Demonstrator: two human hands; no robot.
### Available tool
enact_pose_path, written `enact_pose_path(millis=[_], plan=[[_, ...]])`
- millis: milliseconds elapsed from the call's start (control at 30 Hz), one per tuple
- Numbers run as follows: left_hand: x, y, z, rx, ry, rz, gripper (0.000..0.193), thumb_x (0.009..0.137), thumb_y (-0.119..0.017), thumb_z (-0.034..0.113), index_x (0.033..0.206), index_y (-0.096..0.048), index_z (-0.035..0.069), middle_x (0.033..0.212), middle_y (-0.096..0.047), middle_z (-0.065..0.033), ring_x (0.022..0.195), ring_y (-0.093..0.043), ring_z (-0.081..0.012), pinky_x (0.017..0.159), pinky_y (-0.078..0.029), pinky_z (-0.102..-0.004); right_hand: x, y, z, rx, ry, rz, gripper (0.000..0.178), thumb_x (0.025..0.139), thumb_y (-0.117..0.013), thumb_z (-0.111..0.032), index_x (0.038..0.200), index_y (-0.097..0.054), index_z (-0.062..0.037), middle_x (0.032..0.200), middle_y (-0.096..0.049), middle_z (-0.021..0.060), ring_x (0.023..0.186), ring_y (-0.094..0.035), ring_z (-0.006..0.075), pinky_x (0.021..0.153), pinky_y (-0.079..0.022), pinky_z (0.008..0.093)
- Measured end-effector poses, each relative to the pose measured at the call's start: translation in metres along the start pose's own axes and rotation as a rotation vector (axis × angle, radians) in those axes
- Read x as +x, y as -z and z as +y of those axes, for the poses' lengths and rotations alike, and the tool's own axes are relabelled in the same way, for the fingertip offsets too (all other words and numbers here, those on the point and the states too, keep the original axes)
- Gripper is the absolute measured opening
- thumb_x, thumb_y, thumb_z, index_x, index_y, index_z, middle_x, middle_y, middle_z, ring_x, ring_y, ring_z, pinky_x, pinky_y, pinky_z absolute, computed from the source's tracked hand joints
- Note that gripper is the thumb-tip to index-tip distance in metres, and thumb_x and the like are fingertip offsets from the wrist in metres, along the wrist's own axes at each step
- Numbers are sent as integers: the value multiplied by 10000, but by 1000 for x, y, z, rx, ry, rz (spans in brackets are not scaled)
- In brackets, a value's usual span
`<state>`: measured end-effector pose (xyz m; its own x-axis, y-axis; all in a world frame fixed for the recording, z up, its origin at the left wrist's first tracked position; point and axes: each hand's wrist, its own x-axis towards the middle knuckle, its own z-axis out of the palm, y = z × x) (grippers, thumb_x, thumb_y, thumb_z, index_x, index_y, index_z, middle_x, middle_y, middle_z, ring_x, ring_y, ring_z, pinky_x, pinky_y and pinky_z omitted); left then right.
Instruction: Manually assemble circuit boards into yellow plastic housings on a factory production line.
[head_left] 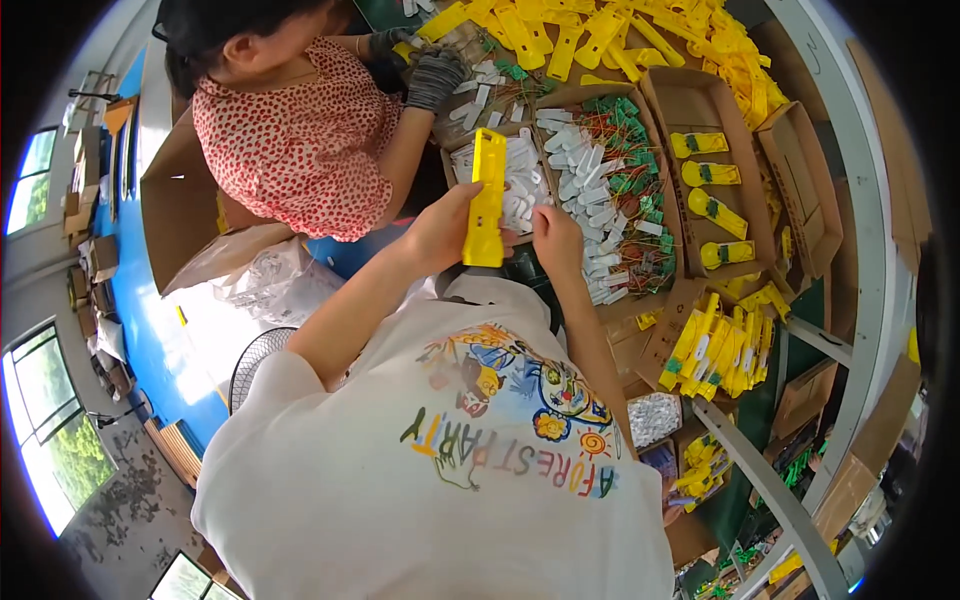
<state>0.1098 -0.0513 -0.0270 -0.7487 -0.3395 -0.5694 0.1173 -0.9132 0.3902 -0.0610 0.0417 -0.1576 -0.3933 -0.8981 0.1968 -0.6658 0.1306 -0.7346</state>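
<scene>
White shirt [440, 480] below left hand [440, 230] gripping yellow tool [487, 200].

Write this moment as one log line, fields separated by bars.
left hand: holds yellow plastic piece upright | right hand: beside it, at box of white tags | co-worker's gloved hand: at far boxes

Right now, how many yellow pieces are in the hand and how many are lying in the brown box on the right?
Yellow piece in the left hand: 1
Yellow pieces in the brown cardboard box: 4
Total: 5
</scene>
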Motion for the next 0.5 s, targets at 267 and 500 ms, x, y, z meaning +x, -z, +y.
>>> enact_pose_path(millis=[267, 500], plan=[[-1, 27, -29, 84, -130, 151, 440, 943, -365, 360, 1188, -457, 6, 881, -581, -159, 799, -619, -257, 728, -553, -426, 8, -57, 22, -397, -23, -354, 179, 781, -637, -127, 944, -602, -63, 920, -588, 125, 779, -624, 325, 659, -516, 422], [16, 9, -26, 154, -65, 369, 439, 944, -364, 373, 1213, -489, 49, 854, -580, -115, 765, -605, -214, 710, -541, -388, 14, -49, 22, -264, 382, -477, 168, 789, -583, -120, 939, -599, -46, 990, -554, 107, 856, -615, 301, 631, -526, 412]])
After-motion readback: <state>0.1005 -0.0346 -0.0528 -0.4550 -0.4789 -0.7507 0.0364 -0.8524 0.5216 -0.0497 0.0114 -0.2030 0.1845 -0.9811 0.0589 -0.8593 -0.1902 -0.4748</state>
